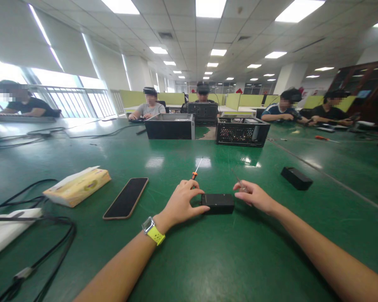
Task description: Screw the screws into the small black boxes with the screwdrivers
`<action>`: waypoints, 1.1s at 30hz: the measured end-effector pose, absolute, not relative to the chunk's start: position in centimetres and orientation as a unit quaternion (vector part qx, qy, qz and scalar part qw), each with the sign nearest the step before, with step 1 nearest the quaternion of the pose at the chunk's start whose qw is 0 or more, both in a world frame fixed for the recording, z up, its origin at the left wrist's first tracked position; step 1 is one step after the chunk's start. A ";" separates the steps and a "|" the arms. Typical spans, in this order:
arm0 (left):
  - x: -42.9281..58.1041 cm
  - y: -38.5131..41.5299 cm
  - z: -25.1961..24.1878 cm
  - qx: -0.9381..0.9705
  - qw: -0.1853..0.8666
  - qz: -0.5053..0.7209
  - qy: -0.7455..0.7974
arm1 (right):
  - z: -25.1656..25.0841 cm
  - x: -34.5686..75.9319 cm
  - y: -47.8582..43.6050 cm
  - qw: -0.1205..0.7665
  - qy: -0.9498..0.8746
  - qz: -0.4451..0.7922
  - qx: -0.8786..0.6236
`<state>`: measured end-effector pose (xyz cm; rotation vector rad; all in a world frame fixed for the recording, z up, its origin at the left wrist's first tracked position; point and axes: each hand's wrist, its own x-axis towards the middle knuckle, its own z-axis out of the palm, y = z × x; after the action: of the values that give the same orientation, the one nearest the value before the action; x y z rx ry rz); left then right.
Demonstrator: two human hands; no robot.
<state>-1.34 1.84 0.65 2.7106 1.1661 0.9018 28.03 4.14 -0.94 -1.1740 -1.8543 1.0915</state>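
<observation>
— Green tabletop (208, 268) fills the foreground, with ceiling lights (211, 7) above the office beyond. Take the black box as clock centre, 12 pointing away from the wearer. State its location.

— Black box (219, 203): flat on the tabletop, directly ahead of the wearer, between both hands. Its long side runs from 9 to 3, presumably so that each hand faces one end.

— Left hand?

— Left hand (185, 200): at 9 o'clock. Thumb and forefinger are parted around the box's left end, thumb on the near corner, forefinger at the far one. This hold probably steadies the part.

— Right hand?

— Right hand (254, 195): at 3 o'clock, just beside the right end; contact with the box cannot be confirmed. Thumb and fingers pinch the clear handle of a thin tool (243, 187), shaft toward 11. Such a fingertip pinch favours fine control.

— Account for the orange-handled screwdriver (194, 175).

— It lies at 11, just beyond the left fingers, which hide part of the handle. That spot likely suits quick reach.

— Remaining items?

— Smartphone (126, 198) at 9; tissue packet (78, 187) farther out, near 9; second black box (296, 178) between 2 and 3; solid-sided case (171, 130) at 11 and perforated case (242, 133) at 1. Their spacing presumably gives both forearms room.
</observation>
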 end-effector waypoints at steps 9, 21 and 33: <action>-1.3 1.8 0.7 0.877 0.032 0.285 0.385 | -0.6 26.9 2.9 0.268 -0.761 0.419 -0.417; -1.2 1.7 0.7 0.877 0.046 0.283 0.386 | -0.9 26.8 3.0 0.294 -0.772 0.388 -0.409; -1.3 1.9 0.4 0.875 0.063 0.283 0.387 | -0.8 26.8 3.1 0.295 -0.760 0.414 -0.405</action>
<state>-1.29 1.91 0.42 2.6444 1.1701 0.8553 26.84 3.06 -0.84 -1.0771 -2.0217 1.1019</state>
